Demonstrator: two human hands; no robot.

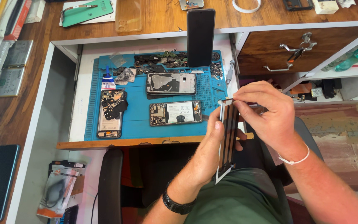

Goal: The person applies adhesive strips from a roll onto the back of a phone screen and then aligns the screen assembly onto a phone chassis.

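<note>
One striped panel [228, 137] is being gripped at centre frame by the left hand [210, 153] and pinched on top by the right hand [266, 112]; three opened phones [171, 84] are lying on one blue mat [137, 120]

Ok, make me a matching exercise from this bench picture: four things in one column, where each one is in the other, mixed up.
Things:
1. thin panel
2. dark phone
3. opened phone with black cover
4. white ring

Places:
A. flat on the left of the blue mat
B. on the wooden desk top at the back
C. held between the left hand and right hand
D. standing upright behind the mat

Pairs: 1-C, 2-D, 3-A, 4-B
</note>
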